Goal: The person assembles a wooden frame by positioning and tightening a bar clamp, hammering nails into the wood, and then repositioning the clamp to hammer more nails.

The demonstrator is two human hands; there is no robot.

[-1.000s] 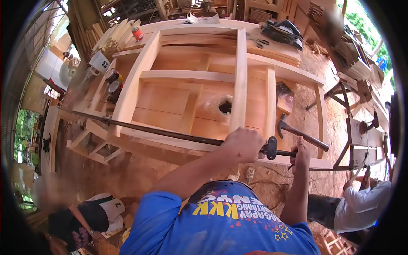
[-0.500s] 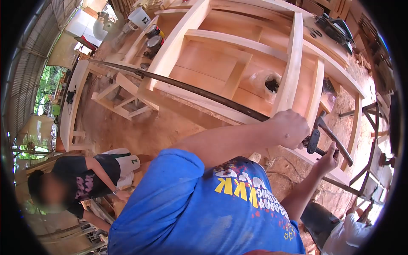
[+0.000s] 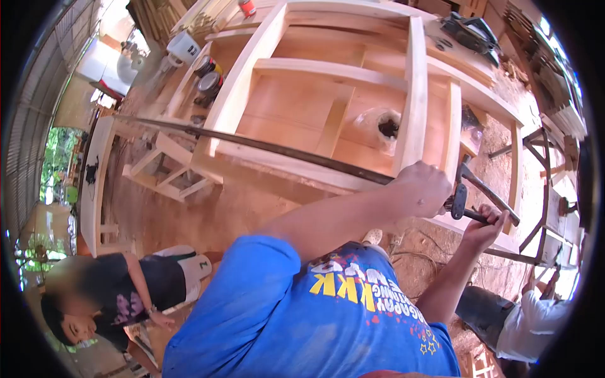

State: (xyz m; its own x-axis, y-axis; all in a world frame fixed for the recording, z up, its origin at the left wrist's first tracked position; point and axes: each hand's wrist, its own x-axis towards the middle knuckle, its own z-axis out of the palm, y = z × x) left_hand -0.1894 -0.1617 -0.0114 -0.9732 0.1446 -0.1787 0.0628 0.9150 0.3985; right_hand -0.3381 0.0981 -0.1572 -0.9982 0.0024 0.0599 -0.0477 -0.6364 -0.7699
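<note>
Workshop: open-sided woodshop, dirt floor (image 3: 208, 214) strewn with sawdust; the view has swung left since a second ago, so more floor shows.
Cabinet frame (image 3: 328, 69): pale wood, lying flat on stands, open bays facing up.
Bar clamp (image 3: 265, 148): long dark bar across the near rail of the frame, same lie as before; screw head with disc (image 3: 459, 201) at my end.
Bystander (image 3: 120, 290): crouched low at left, nearer my side than a second ago.
Hammer (image 3: 488, 189): resting on the frame just past the disc.
Left hand (image 3: 423, 189): closed round the bar beside the disc, grip unchanged.
Right hand (image 3: 484, 228): wrapped on the clamp's screw handle, now lower than before; I judge tightening is under way.
Plastic bag (image 3: 378, 126): inside a bay.
</note>
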